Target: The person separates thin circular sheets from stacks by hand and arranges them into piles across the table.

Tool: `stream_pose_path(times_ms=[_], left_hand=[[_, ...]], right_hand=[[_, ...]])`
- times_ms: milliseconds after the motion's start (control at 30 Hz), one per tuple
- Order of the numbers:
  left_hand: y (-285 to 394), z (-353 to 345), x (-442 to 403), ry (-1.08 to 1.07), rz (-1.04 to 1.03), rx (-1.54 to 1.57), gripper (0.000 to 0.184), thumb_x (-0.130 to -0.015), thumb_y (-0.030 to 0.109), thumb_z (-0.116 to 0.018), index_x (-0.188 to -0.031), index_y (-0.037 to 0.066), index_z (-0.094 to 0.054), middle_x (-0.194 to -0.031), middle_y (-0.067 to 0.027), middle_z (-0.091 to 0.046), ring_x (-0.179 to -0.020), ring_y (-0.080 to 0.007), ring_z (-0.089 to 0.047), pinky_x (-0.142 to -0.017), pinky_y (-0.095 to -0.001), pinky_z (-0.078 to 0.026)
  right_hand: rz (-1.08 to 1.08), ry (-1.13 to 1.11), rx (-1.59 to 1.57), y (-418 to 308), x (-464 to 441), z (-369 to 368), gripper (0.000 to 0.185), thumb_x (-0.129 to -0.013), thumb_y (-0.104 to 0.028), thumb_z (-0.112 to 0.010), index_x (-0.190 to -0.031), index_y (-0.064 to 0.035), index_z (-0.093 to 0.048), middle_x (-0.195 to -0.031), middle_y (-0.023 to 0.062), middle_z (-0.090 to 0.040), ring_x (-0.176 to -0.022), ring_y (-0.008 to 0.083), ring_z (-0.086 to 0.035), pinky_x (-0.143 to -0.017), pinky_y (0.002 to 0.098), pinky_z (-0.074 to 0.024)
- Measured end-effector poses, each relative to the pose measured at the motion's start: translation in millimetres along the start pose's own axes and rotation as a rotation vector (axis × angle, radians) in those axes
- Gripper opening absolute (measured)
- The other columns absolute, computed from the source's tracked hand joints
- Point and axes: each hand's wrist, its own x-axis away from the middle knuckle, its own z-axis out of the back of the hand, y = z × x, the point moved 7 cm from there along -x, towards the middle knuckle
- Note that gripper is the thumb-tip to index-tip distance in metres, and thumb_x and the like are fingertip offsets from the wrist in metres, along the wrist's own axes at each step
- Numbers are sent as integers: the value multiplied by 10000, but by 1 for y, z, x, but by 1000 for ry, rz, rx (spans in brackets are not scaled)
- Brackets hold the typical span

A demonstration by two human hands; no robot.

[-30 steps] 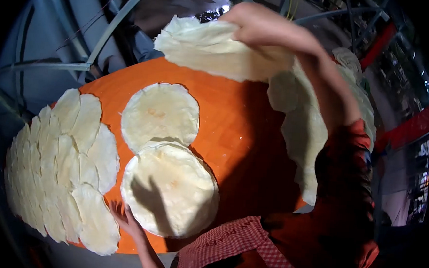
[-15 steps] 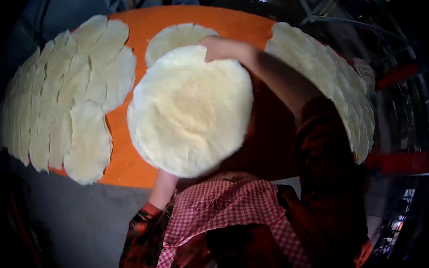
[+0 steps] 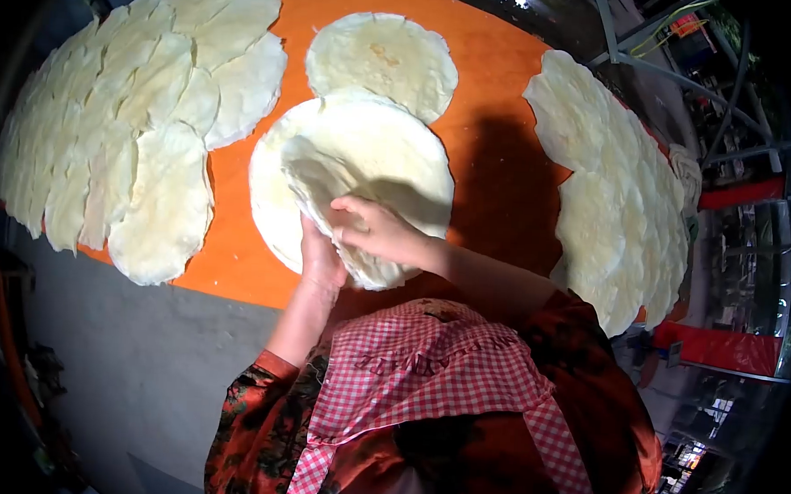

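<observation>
Left hand (image 3: 321, 254): fingers grasping the lower left side of a folded dough sheet (image 3: 305, 172), some fingertips hidden behind it. Right hand (image 3: 380, 235): fingers bent, tips at the inner face of the same sheet; whether they pinch it cannot be told. Folded dough sheet: pale, thin, tilted up, number of layers unclear, placed above the middle of the tabletop's near edge. Beneath it, one round stack (image 3: 375, 125) of dough, pale, lying flat, set toward the near edge. Adjoining the stack on its far side, one round sheet (image 3: 383, 58), browned in spots, partly overlapped by the stack. Along the tabletop's left edge, a spread of overlapping sheets (image 3: 108, 98); along the right edge, a second spread (image 3: 617, 200), likewise overlapping. Carrying all: one orange tabletop (image 3: 494, 82). Before the near edge: a red-and-white checked apron (image 3: 433, 374), over dark red patterned sleeves (image 3: 258, 396).
</observation>
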Motion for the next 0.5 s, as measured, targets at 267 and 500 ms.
stream_pose_path(times_ms=[267, 500], left_hand=[[-22, -56, 22, -219, -102, -407, 611, -1006, 401, -373, -1470, 52, -182, -1455, -140, -309, -1328, -232, -325, -1080, -344, -311], [-16, -91, -6, -488, 115, -59, 532, -997, 427, -364, -1427, 128, -269, -1472, -142, -285, -1308, -327, -379, -1012, -505, -417]], right_hand=[[-386, -59, 386, -37, -36, 49, 660, -758, -279, -708, -1290, 41, -483, -1293, 243, -513, -1142, 354, -552, -945, 384, -450], [247, 187, 994, -156, -48, 187, 284, -695, 57, -519, -930, -19, -660, -854, 209, -661, -802, 326, -651, -683, 407, -497]])
